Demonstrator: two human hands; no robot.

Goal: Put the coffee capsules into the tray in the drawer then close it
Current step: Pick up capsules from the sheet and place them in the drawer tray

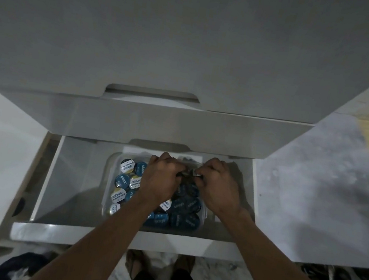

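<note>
A white drawer (69, 194) stands pulled out below me. Inside it sits a clear plastic tray (114, 160) holding several coffee capsules (123, 181) with blue and white-gold lids. My left hand (161, 179) and my right hand (217, 187) are both down over the far middle of the tray, fingers curled. Between them they grip a small dark capsule (189, 176) with a pale tab. My forearms hide part of the tray's middle and near rows.
Two closed white drawer fronts (180, 125) rise above the open drawer. The drawer's front panel (70, 235) is near my legs. My feet (184, 265) stand on a marbled floor (313, 193). Dark cloth (16, 265) lies at lower left.
</note>
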